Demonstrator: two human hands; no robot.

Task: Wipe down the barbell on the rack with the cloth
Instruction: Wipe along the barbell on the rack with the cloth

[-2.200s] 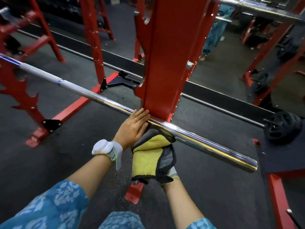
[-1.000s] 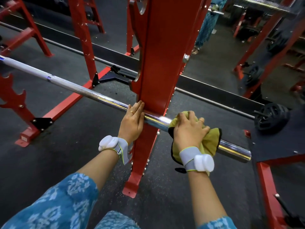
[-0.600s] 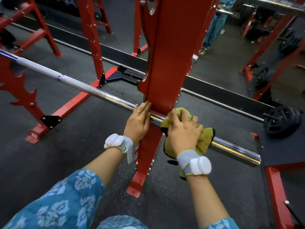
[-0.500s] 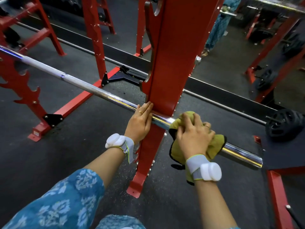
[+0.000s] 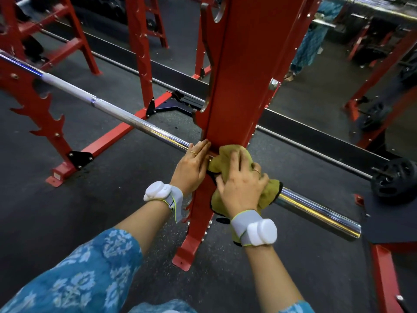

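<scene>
A chrome barbell [image 5: 126, 117] runs from upper left to lower right across a red rack upright [image 5: 234, 86]. Its thick sleeve [image 5: 316, 211] sticks out to the right of the upright. A yellow-green cloth [image 5: 269, 192] is wrapped over the sleeve right beside the upright. My right hand [image 5: 240, 184] grips the cloth around the bar. On the bar just left of the upright rests my left hand [image 5: 191, 164], fingers straight and touching the red post. The bar under the cloth is hidden.
Further red rack frames [image 5: 142, 53] stand at the back and left. A black weight plate [image 5: 394, 179] lies on the floor at the right, near a red beam [image 5: 385, 279]. Dark rubber floor [image 5: 101, 211] surrounds the rack. A mirror [image 5: 316, 53] behind shows a reflected person.
My right hand has slid the cloth leftward along the sleeve, up against the upright. My left hand stays on the bar in the same spot.
</scene>
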